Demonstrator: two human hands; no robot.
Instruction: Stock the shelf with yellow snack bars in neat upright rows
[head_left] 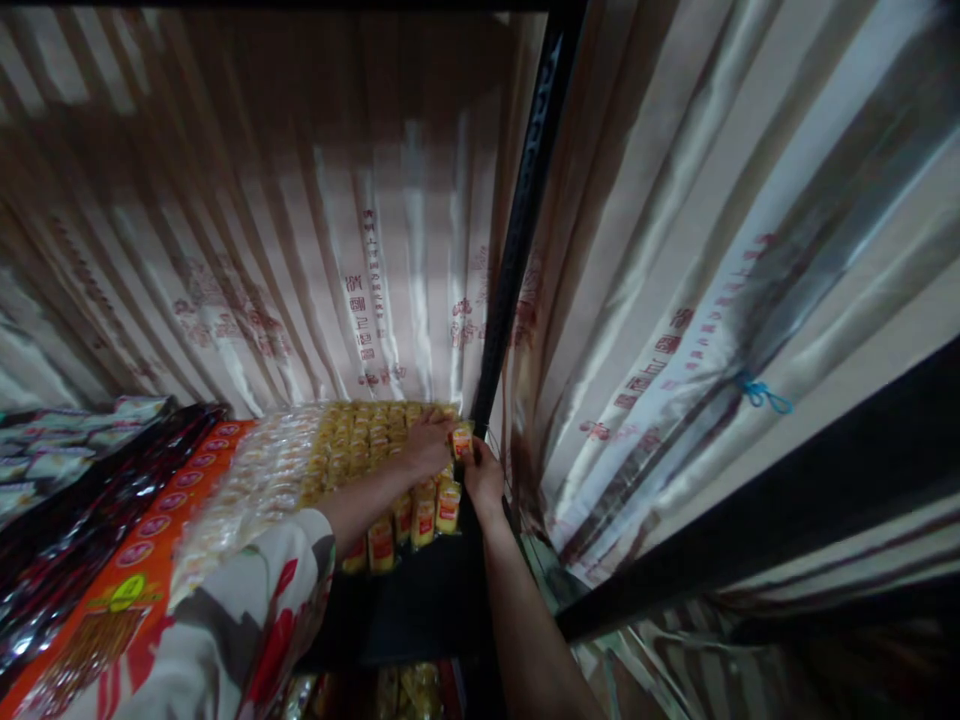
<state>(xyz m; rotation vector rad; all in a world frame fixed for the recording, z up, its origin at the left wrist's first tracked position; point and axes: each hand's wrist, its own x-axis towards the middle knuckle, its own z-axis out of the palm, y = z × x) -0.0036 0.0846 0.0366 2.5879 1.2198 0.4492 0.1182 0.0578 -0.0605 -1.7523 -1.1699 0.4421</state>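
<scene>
The right hand pinches a small, blocky yellow packet of shiny plastic at the shelf's right end, by the dark metal post. The left hand bends just left of it, over tight rows of matching packets; whether it grips, I cannot tell. Farther left lie crinkly clear packs and a flat orange strip. Pleated, glossy sheeting hangs on the far side.

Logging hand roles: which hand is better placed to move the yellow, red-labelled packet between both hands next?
Probably the right hand: it seems to touch that packet from the near right, whereas the left hand reaches across yellow plastic-wrapped packets.
</scene>
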